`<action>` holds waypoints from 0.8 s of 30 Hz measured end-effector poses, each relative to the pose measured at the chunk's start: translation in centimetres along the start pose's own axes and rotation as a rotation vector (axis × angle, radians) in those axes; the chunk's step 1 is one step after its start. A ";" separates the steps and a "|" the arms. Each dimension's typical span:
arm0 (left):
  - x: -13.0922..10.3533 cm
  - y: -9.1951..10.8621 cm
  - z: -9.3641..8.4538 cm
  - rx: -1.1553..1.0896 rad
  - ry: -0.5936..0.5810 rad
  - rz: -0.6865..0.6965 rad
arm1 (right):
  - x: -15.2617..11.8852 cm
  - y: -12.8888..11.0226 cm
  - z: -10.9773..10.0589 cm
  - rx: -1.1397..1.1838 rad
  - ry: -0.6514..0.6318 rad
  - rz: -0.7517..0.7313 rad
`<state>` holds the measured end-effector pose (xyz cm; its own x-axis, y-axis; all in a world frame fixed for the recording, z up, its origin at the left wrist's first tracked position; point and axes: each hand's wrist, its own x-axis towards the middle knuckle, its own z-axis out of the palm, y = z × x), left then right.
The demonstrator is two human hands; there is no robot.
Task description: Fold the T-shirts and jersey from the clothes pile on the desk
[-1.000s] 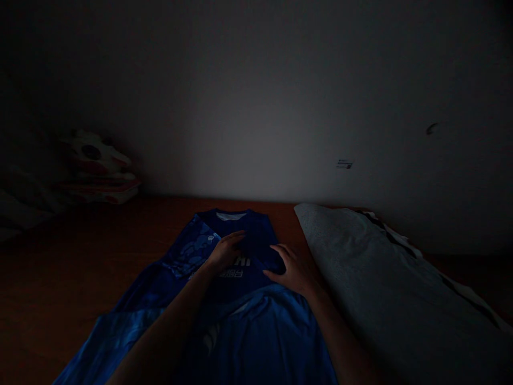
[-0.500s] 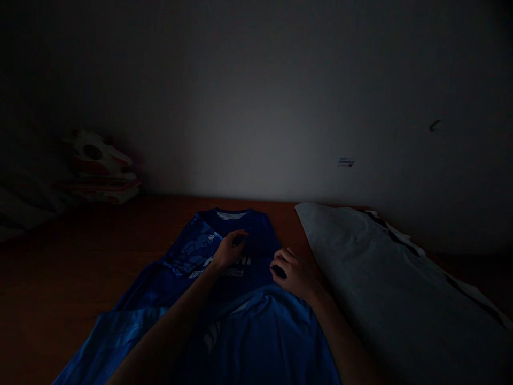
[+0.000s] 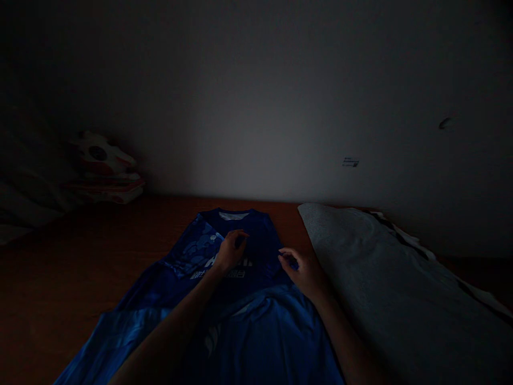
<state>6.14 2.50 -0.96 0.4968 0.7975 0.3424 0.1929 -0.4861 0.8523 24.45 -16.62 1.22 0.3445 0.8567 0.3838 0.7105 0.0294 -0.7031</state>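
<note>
A dark blue jersey [image 3: 256, 230] with white lettering lies front up, its collar toward the wall and its patterned left sleeve folded inward over the chest. My left hand [image 3: 231, 250] is over the chest beside the lettering, thumb and fingers apart, with nothing seen in it. At the jersey's right edge my right hand [image 3: 303, 271] is open, its thumb and fingertips curved with a gap between them. Nearer to me lies a brighter blue garment [image 3: 276, 326] with a white mark, rumpled across the lower part of the jersey. In the dim light, contact between hands and cloth is unclear.
A grey cloth [image 3: 360, 267] with a black-and-white edge covers the right side of the brown wooden surface [image 3: 60, 289]. At the back left a plush toy [image 3: 102, 155] sits on stacked books [image 3: 116, 190]. A pale wall [image 3: 248, 123] stands behind.
My right hand has shifted slightly right, away from the jersey's middle, and its fingers have straightened. My left hand stays almost in place. The view has turned slightly left.
</note>
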 end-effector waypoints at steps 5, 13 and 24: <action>-1.1 1.7 0.3 0.331 -0.127 0.187 | 0.0 2.5 0.4 -0.174 0.003 -0.028; -2.9 3.0 0.7 0.411 -0.350 0.266 | -0.5 0.2 -0.9 -0.244 -0.150 -0.179; -3.1 1.8 0.8 0.501 -0.348 0.225 | -0.6 -0.9 -0.5 -0.143 -0.230 -0.258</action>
<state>5.64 -1.09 -0.78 0.7999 0.5354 0.2712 0.3818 -0.8026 0.4583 23.91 -17.46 1.98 0.0075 0.9245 0.3811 0.8399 0.2011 -0.5041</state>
